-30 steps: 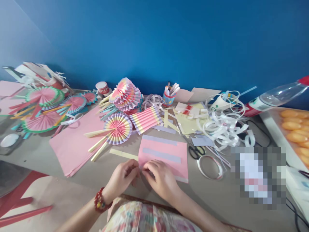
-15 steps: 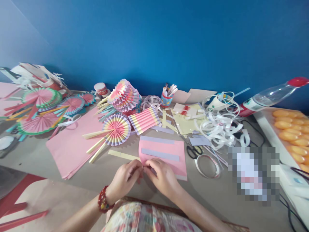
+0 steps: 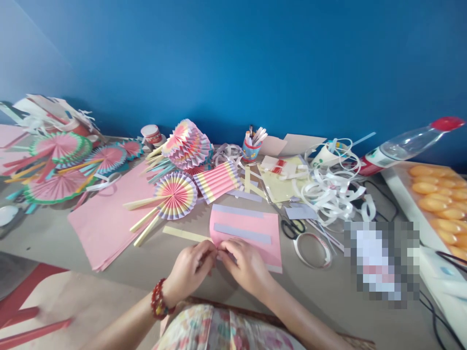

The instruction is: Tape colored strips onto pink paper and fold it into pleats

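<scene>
A pink sheet of paper lies in front of me, its left edge curling up. Across it run purple paper strips, and a pale strip borders its near edge. At the sheet's near left corner my left hand is closed, thumb and fingers pinching the paper. My right hand meets it there, its fingertips also closed on the corner and its palm covering part of the sheet. The exact pinch point is hidden between the fingers. A pale yellow strip lies just beyond my left hand.
Black-handled scissors and a tape roll lie to the right, below tangled white strips. Stacked pink paper and a folded paper fan lie left. A pen cup and a bottle stand behind.
The view shifts very slightly. My hands stay together at the sheet's corner, with only a small shift of the left fingers.
</scene>
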The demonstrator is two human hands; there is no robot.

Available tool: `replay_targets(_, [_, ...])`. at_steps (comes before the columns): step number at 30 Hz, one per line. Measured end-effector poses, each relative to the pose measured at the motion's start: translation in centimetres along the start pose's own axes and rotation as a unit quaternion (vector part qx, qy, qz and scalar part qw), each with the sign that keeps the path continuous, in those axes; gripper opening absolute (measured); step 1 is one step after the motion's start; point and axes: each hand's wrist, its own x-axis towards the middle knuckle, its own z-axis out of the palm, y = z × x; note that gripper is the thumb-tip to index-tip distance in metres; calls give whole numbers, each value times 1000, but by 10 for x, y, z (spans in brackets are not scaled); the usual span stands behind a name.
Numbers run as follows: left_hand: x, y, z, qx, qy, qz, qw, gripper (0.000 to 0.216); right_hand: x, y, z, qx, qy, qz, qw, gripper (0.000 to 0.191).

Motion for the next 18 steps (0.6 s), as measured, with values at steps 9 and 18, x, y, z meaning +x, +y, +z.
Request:
replay_targets(9, [0, -4, 2, -17, 1, -13, 1000, 15, -1, 0, 1, -3, 15, -5, 1000, 14])
replay_targets(18, [1, -4, 3, -34, 2, -12, 999, 16, 0, 2, 2, -4, 18, -1, 1000, 11])
